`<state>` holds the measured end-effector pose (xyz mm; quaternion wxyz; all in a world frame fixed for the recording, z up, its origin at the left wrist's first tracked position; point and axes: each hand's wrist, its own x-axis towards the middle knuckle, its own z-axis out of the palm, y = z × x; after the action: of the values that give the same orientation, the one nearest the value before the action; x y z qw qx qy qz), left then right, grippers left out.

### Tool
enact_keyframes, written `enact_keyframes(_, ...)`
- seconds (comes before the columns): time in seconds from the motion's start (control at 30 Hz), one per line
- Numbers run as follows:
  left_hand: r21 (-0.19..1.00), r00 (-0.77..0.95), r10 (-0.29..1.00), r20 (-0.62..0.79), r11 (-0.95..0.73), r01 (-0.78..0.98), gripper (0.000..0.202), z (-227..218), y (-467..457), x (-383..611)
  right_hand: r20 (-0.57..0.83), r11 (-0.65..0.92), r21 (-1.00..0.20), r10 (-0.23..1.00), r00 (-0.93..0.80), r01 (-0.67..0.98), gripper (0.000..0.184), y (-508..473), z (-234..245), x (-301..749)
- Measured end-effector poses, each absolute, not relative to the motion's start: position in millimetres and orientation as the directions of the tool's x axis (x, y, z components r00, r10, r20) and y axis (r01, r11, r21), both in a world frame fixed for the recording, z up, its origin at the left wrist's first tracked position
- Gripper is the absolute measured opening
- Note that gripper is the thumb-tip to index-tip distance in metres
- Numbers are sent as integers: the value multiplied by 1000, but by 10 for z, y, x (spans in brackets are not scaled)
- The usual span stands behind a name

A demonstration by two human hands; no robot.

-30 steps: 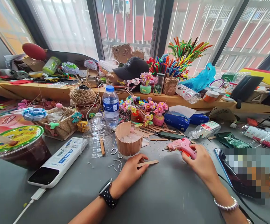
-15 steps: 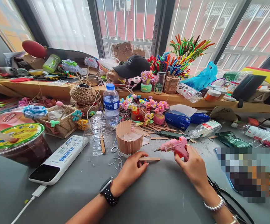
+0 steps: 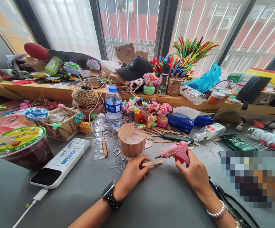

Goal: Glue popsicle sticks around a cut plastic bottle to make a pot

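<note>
Between the fingers of my left hand is a flat wooden craft stick, its free end pointing right. My right hand is wrapped around the handle of a pink glue gun. The gun's metal nozzle points left, just above the stick's free end; whether they touch I cannot tell. Just beyond my left hand stands a round cup walled with upright craft sticks, with clear plastic inside. One stretch of its wall at the back left rises higher.
Scissors and a clear cut bottle lie left of the cup. Loose craft sticks and a green-handled cutter lie behind. A white power bank and a drink cup stand left; black cables run at right.
The glue gun has moved slightly left and down, its nozzle now closer to the stick. My left hand has tilted the stick so its right end sits higher.
</note>
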<state>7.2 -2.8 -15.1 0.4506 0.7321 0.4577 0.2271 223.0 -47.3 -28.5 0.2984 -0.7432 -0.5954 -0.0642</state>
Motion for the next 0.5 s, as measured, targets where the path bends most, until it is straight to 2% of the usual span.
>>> enact_keyframes(0.2, 868, 492, 868, -72, -188, 459, 23, -155, -21, 64, 466, -109, -365, 838, 283, 925, 25, -472, -294, 2256)
enact_keyframes(0.37, 876, 452, 881, -138, -105, 472, 23, -150, -38, 70, 501, -60, -342, 833, 236, 938, 23, -477, -319, 2249)
enact_keyframes(0.5, 857, 418, 903, -103, -133, 498, 21, -141, -43, 77, 546, -36, -307, 812, 207, 951, 20, -485, -320, 2230)
